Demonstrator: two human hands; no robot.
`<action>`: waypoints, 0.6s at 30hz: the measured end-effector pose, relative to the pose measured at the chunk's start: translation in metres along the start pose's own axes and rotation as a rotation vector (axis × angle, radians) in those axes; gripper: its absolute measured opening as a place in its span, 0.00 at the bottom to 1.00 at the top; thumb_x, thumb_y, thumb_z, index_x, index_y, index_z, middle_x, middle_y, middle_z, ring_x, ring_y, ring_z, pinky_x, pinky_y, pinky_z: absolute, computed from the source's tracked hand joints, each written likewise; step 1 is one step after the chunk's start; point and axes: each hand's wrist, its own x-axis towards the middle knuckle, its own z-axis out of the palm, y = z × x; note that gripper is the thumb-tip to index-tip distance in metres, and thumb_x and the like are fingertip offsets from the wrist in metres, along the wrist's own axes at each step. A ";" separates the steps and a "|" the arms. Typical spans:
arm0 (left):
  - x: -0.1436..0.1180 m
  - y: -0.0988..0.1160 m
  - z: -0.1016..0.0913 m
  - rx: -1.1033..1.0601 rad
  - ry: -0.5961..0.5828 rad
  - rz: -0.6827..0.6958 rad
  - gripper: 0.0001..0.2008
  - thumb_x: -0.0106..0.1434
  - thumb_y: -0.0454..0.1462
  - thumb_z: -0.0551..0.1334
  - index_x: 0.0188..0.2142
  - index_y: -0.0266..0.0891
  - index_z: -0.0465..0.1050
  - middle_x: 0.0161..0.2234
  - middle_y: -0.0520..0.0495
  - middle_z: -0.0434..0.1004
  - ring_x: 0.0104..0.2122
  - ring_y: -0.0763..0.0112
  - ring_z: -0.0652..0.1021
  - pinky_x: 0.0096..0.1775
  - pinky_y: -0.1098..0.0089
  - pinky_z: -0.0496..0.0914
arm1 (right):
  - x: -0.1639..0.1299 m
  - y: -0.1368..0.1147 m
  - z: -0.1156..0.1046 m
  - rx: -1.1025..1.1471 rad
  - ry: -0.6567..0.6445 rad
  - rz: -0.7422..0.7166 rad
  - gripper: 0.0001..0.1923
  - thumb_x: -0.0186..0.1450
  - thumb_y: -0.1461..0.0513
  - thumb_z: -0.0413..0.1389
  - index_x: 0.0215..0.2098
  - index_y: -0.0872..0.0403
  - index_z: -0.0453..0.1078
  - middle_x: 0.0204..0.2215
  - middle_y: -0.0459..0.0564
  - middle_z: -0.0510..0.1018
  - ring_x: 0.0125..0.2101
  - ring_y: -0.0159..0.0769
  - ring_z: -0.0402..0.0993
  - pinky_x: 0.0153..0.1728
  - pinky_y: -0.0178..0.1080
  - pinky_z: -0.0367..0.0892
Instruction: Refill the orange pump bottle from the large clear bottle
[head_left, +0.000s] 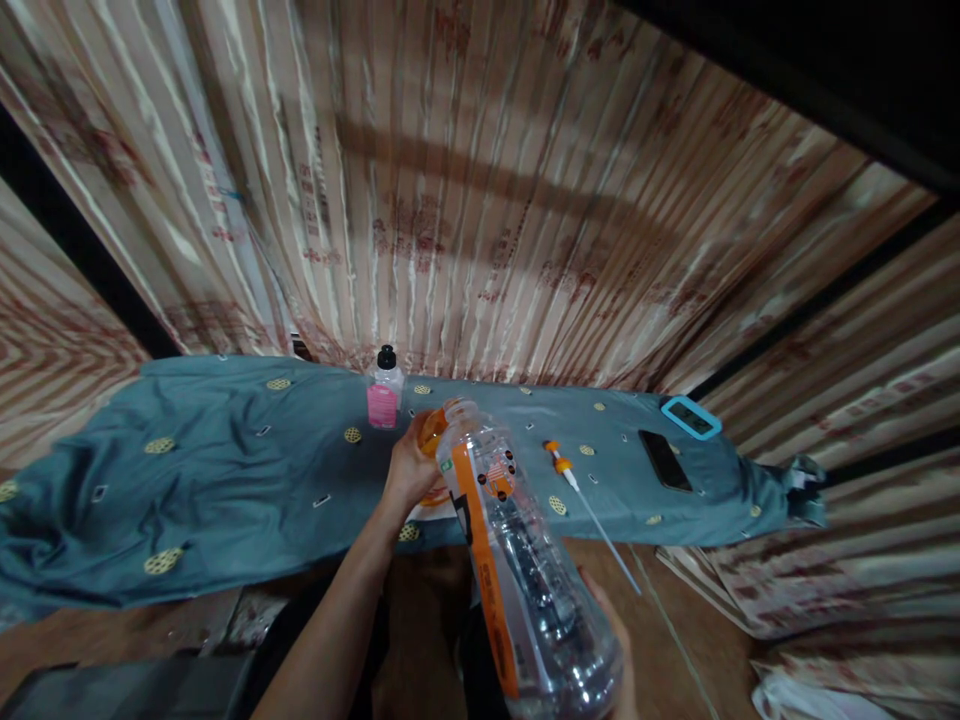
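Observation:
A large clear plastic bottle (547, 560) with an orange and white label lies tilted in front of me. My right hand (616, 630) is closed around its base, with most of the fingers hidden behind it. The bottle's uncapped neck points away, beside an orange see-through container (433, 432). My left hand (409, 465) is wrapped round that container, whose lower part is covered by the hand and the bottle. To the right, a pump head (562, 467) in orange and white lies on the cloth, its long tube reaching past the front edge.
Teal patterned cloth (225, 470) covers the narrow table. A small bottle (384, 400) with a pink label and black cap stands upright behind my left hand. On the right lie a dark phone (664, 460) and a blue-framed display (691, 417). Striped curtains (465, 220) hang behind.

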 end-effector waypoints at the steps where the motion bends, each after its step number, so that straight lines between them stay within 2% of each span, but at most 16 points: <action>1: 0.000 0.000 0.000 0.002 -0.003 0.009 0.23 0.50 0.43 0.70 0.46 0.39 0.73 0.44 0.41 0.86 0.47 0.54 0.85 0.51 0.61 0.78 | 0.007 0.003 -0.003 0.000 -0.013 0.033 0.24 0.60 0.47 0.70 0.49 0.50 0.80 0.37 0.49 0.87 0.38 0.47 0.87 0.41 0.47 0.84; 3: 0.000 -0.001 0.000 0.007 -0.003 0.023 0.23 0.50 0.42 0.70 0.45 0.39 0.73 0.44 0.40 0.86 0.46 0.54 0.85 0.51 0.60 0.78 | 0.022 0.007 -0.012 -0.006 -0.063 0.139 0.19 0.66 0.45 0.63 0.43 0.50 0.81 0.33 0.48 0.87 0.34 0.45 0.87 0.37 0.45 0.84; 5: 0.000 -0.003 0.000 0.010 0.019 0.020 0.23 0.49 0.42 0.69 0.45 0.38 0.73 0.45 0.39 0.85 0.46 0.54 0.85 0.50 0.61 0.78 | 0.039 0.011 -0.024 0.021 -0.106 0.267 0.20 0.67 0.43 0.61 0.39 0.49 0.81 0.31 0.48 0.87 0.33 0.45 0.87 0.37 0.45 0.84; 7: 0.001 -0.005 0.000 0.017 0.048 0.003 0.24 0.48 0.41 0.69 0.45 0.38 0.72 0.46 0.39 0.85 0.46 0.54 0.85 0.51 0.60 0.78 | 0.054 0.015 -0.036 0.099 -0.175 0.425 0.24 0.62 0.39 0.65 0.35 0.50 0.81 0.31 0.50 0.88 0.33 0.47 0.88 0.38 0.48 0.85; 9: 0.001 -0.006 0.000 0.020 0.062 -0.007 0.24 0.48 0.41 0.69 0.45 0.38 0.72 0.46 0.39 0.84 0.47 0.54 0.85 0.51 0.60 0.78 | 0.064 0.019 -0.043 0.189 -0.258 0.630 0.27 0.49 0.40 0.73 0.32 0.52 0.82 0.31 0.53 0.88 0.33 0.51 0.88 0.38 0.48 0.85; 11: 0.002 -0.006 0.001 0.003 0.059 -0.006 0.23 0.48 0.40 0.69 0.45 0.38 0.72 0.46 0.40 0.85 0.47 0.54 0.85 0.52 0.60 0.78 | 0.066 0.022 -0.043 0.301 -0.201 0.699 0.27 0.42 0.44 0.77 0.31 0.52 0.83 0.30 0.53 0.89 0.34 0.51 0.89 0.37 0.47 0.86; 13: 0.002 -0.004 0.002 -0.029 0.053 -0.008 0.23 0.47 0.38 0.70 0.45 0.38 0.72 0.44 0.41 0.85 0.46 0.55 0.85 0.51 0.61 0.79 | 0.057 0.024 -0.036 0.357 -0.103 0.662 0.24 0.43 0.46 0.78 0.30 0.51 0.82 0.28 0.51 0.88 0.31 0.48 0.88 0.35 0.44 0.85; 15: 0.002 -0.003 0.002 -0.050 0.050 -0.007 0.23 0.47 0.38 0.70 0.44 0.39 0.72 0.43 0.42 0.85 0.45 0.56 0.85 0.51 0.61 0.79 | 0.043 0.023 -0.024 0.349 0.025 0.482 0.21 0.54 0.46 0.73 0.36 0.50 0.83 0.30 0.48 0.89 0.31 0.43 0.88 0.35 0.40 0.84; 18: 0.002 -0.002 0.003 -0.034 0.062 -0.002 0.22 0.47 0.38 0.70 0.43 0.40 0.72 0.42 0.43 0.85 0.44 0.56 0.85 0.51 0.60 0.79 | 0.023 0.019 -0.010 0.210 0.092 0.273 0.21 0.63 0.44 0.66 0.43 0.51 0.81 0.34 0.48 0.89 0.33 0.42 0.88 0.36 0.42 0.84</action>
